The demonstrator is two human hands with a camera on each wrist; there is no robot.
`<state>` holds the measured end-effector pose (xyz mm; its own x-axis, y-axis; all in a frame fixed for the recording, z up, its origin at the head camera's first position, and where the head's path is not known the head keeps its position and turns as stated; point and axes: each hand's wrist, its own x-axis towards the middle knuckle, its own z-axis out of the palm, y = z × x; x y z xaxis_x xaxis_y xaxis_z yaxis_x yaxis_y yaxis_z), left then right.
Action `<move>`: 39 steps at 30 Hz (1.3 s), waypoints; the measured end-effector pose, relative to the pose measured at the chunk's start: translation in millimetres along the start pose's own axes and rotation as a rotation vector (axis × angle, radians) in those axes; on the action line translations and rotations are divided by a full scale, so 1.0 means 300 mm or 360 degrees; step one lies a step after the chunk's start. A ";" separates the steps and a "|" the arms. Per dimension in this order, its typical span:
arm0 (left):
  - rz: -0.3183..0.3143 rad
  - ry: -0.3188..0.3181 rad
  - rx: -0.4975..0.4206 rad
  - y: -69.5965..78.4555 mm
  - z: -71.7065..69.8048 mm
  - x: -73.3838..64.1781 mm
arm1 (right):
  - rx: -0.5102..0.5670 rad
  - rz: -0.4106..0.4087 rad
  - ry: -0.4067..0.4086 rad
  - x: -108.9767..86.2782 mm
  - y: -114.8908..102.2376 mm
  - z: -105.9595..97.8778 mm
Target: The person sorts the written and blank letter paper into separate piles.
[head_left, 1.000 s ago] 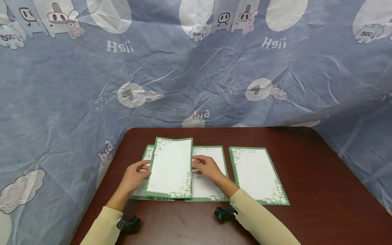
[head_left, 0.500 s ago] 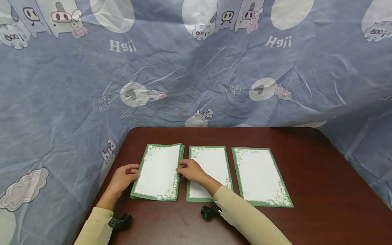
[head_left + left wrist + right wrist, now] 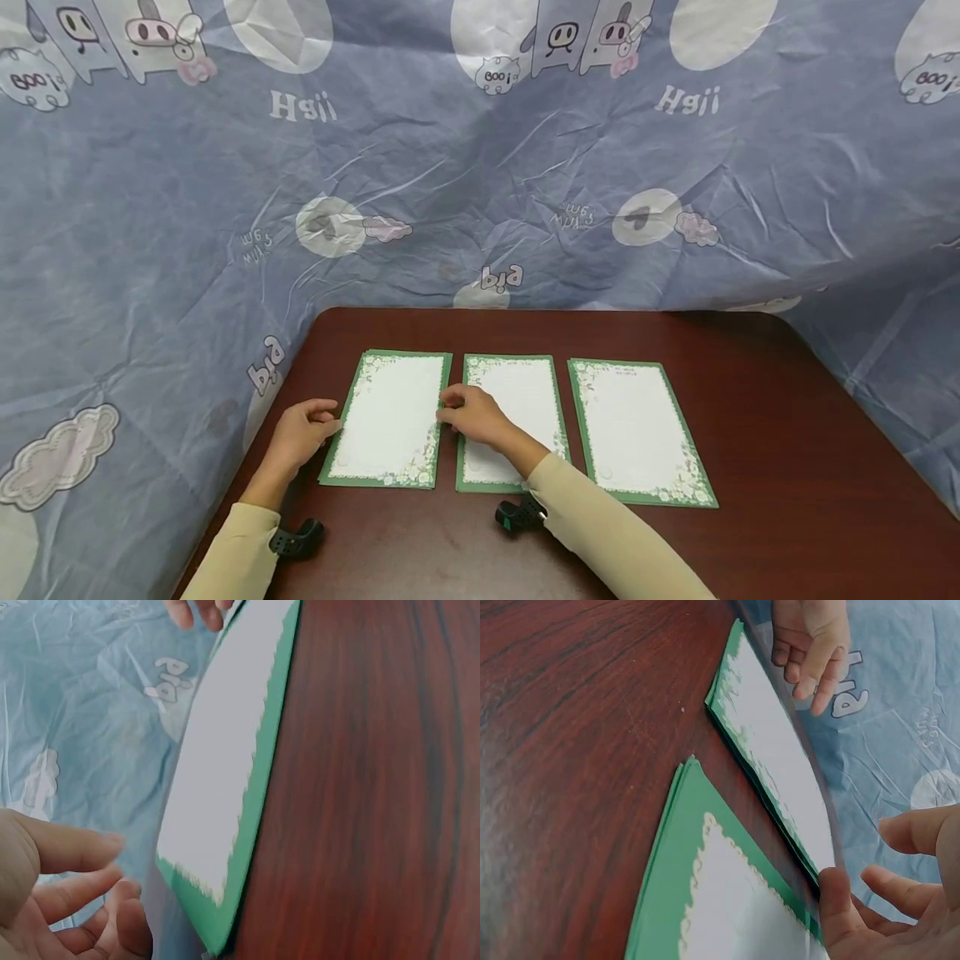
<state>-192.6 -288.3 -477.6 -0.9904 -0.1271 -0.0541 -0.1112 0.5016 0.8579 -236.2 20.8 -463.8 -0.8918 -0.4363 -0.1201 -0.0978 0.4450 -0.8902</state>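
A left stack of paper sheets [image 3: 388, 417] with green borders and white flowers lies flat on the table. My left hand [image 3: 298, 435] is at its left edge, fingers loosely bent; in the left wrist view, thumb and fingers of that hand [image 3: 71, 892] are apart from the sheets. My right hand [image 3: 477, 417] reaches over the middle stack of sheets [image 3: 521, 387] to the left stack's right edge. In the right wrist view, one fingertip of the right hand [image 3: 900, 907] overlaps the left stack's edge [image 3: 776, 761], with nothing between thumb and fingers.
A third stack of matching sheets [image 3: 641, 433] lies to the right, faint writing near its top. The dark red wooden table [image 3: 750, 417] meets a blue patterned cloth [image 3: 525, 167] at the back. Black straps [image 3: 297, 540] sit on both wrists.
Both hands have brought the lifted sheet left and down onto the left stack, where it now lies flat. The hands have since loosened at its sides, and the middle stack shows more fully.
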 end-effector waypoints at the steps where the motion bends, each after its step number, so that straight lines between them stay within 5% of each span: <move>1: 0.0003 0.0009 0.0000 0.006 0.008 0.002 | 0.0001 -0.0005 0.0008 -0.005 0.003 -0.008; 7: 0.0054 -0.0059 -0.0098 0.062 0.075 0.017 | 0.0040 -0.0007 0.0046 -0.042 0.025 -0.066; 16: 0.0132 -0.0432 -0.0295 0.175 0.220 0.014 | 0.0087 0.0098 0.0189 -0.100 0.070 -0.172; 28: 0.0204 -0.0756 -0.0324 0.275 0.390 0.015 | 0.0031 0.0214 0.0362 -0.206 0.174 -0.328; 39: 0.0121 -0.0774 -0.0290 0.305 0.451 0.022 | -0.0206 0.0305 0.0485 -0.274 0.231 -0.377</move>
<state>-220.4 -127.4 -468.7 -0.9236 0.3374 -0.1819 -0.0644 0.3313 0.9413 -219.6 176.1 -466.0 -0.9879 -0.0917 -0.1254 0.0458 0.5994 -0.7991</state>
